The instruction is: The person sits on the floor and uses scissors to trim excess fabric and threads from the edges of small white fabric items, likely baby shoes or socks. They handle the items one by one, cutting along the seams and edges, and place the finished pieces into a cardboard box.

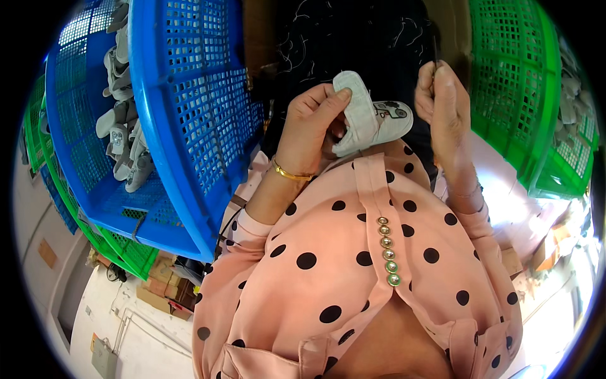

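My left hand (314, 123) pinches a small white child's shoe (360, 112) by one end, thumb on top and fingers beneath. A dark printed picture shows on the shoe's rounded end, which points right. To its right, apart from the shoe, my right hand (444, 110) is raised with its fingers curled closed. A thin dark line rises above those fingers; what they hold is too small and blurred to name. Below both hands lies dark cloth (353, 38) over my lap, strewn with pale thread ends.
A blue plastic basket (148, 95) stands close at my left, with several small pale shoes (120, 139) in it. At my right is a green basket (514, 82), with more pale shoes (571, 95) beyond its wall. Cardboard boxes (161, 284) lie further off at lower left.
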The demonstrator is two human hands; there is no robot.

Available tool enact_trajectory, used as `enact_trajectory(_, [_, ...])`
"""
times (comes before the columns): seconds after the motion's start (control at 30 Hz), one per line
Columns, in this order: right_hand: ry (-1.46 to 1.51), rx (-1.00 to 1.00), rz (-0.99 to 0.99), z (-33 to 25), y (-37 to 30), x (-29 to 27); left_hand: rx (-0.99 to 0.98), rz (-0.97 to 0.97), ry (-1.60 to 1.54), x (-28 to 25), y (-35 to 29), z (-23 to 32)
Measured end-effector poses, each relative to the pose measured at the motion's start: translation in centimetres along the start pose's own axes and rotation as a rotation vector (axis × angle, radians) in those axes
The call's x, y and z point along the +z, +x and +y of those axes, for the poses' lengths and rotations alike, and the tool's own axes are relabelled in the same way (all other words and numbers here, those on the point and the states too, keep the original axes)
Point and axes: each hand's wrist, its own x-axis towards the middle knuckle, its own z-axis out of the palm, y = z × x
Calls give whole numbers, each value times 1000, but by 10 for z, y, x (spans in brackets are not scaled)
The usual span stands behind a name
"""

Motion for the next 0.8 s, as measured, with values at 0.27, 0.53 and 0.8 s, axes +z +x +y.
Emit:
enact_trajectory(0.27, [-1362,-686,-100,9,-9,-8,17,9,-70,2,-3,8])
enact_trajectory(0.53, [-1537,-818,-78,2,-1,-3,3,45,2,2,-5,10])
enact_trajectory(0.8, [-1583,-856,-107,-1,3,0,2,16,42,1,-3,11])
